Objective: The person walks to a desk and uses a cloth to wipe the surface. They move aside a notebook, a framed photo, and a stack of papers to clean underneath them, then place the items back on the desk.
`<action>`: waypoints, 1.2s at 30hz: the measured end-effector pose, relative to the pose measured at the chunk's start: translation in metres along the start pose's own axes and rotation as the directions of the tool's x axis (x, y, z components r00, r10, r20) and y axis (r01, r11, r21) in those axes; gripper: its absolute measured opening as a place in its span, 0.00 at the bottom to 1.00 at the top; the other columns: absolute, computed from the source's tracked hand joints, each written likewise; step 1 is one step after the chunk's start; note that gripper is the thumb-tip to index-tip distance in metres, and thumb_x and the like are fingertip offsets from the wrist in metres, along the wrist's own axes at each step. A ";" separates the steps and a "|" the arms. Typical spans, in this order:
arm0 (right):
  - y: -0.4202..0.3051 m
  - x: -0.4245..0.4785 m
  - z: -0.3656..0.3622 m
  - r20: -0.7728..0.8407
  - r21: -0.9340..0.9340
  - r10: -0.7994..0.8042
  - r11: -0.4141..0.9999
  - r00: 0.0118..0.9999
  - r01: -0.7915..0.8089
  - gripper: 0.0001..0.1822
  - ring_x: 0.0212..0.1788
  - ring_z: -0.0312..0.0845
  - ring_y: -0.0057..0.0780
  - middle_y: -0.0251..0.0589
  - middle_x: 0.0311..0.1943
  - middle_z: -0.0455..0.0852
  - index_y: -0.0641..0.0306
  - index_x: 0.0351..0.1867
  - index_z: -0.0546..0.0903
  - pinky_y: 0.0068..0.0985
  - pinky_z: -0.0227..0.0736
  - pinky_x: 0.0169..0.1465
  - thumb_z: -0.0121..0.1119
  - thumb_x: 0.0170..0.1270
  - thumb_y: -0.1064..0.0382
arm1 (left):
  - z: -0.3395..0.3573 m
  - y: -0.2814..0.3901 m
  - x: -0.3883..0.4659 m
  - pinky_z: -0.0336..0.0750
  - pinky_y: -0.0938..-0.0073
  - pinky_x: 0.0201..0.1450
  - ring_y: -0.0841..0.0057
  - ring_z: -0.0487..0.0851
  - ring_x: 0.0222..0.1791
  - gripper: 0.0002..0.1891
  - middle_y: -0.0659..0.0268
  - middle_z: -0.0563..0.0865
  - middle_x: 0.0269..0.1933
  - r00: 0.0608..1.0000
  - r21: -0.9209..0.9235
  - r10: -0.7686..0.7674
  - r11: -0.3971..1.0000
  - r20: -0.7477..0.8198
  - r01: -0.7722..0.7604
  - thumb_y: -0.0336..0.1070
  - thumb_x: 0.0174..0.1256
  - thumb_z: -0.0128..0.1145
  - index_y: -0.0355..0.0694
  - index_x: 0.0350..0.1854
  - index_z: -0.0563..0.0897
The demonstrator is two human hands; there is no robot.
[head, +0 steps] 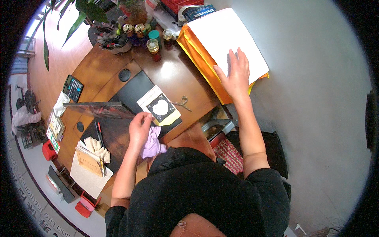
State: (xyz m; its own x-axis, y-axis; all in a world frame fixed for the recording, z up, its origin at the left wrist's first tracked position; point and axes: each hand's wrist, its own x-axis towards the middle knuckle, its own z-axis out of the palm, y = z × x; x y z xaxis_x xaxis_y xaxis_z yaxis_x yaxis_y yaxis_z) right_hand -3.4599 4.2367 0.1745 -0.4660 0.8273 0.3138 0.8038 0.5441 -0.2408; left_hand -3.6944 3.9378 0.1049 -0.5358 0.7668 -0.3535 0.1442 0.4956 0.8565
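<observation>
My left hand point(140, 129) pinches the edge of a dark framed panel point(100, 109) or the space just beside it; which one is unclear. Its fingertips are near a card with a white heart point(160, 107), lying on a black desk mat point(133, 90). Below these fingers is a lilac cloth point(153, 143). My right hand point(236, 74) lies with spread fingers over a white sheet point(228, 35) on top of an orange and yellow bag point(204, 71). A twisted cord point(184, 103) rests between the hands on the wooden desk.
Small lidded jars point(153, 46) and a potted plant point(114, 41) stand at the desk's far side. A calculator point(72, 88) lies at the left. Nearer are a pen point(99, 131), a crumpled cream cloth point(96, 148) and a notebook point(88, 161). A chair point(260, 148) stands at the right.
</observation>
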 end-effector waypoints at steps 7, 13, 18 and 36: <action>-0.045 -0.059 -0.044 0.278 0.783 -0.340 0.622 0.899 -0.007 0.55 0.82 0.56 0.53 0.56 0.82 0.56 0.61 0.82 0.59 0.46 0.56 0.80 0.71 0.62 0.34 | 0.019 0.104 0.033 0.81 0.77 0.44 0.78 0.87 0.39 0.18 0.61 0.90 0.44 0.977 -0.777 -0.104 0.593 0.186 0.212 0.45 0.83 0.53 0.32 0.55 0.83; -0.091 -0.105 -0.049 0.184 0.859 -0.329 0.512 0.926 0.011 0.64 0.79 0.64 0.53 0.58 0.82 0.54 0.61 0.84 0.52 0.42 0.59 0.80 0.83 0.49 0.60 | 0.052 0.148 0.036 0.82 0.76 0.45 0.78 0.87 0.40 0.14 0.64 0.89 0.43 0.972 -0.881 -0.160 0.416 0.172 0.224 0.41 0.81 0.56 0.36 0.55 0.84; -0.053 -0.082 -0.075 0.306 0.819 -0.324 0.569 0.895 -0.074 0.33 0.67 0.77 0.49 0.49 0.60 0.82 0.60 0.65 0.82 0.38 0.69 0.73 0.64 0.52 0.75 | 0.080 0.156 0.046 0.80 0.74 0.56 0.76 0.86 0.52 0.12 0.63 0.88 0.52 0.980 -0.708 0.096 0.703 0.177 0.059 0.34 0.81 0.53 0.35 0.56 0.85; 0.066 0.153 -0.023 0.180 -0.010 -0.379 0.922 0.908 0.387 0.17 0.58 0.81 0.42 0.42 0.58 0.85 0.50 0.57 0.87 0.35 0.79 0.62 0.63 0.68 0.67 | 0.146 0.229 0.164 0.54 0.34 0.81 0.52 0.72 0.76 0.23 0.64 0.80 0.74 0.567 0.636 0.633 0.149 0.528 -0.758 0.31 0.69 0.52 0.56 0.63 0.88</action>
State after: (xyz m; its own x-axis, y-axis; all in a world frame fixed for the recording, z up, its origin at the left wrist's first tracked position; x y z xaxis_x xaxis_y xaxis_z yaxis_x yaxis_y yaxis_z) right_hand -3.4697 4.3958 0.2276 -0.7944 0.5698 0.2104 0.5644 0.8205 -0.0910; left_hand -3.6276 4.2369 0.1878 0.2265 0.9635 0.1431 0.9561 -0.2479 0.1560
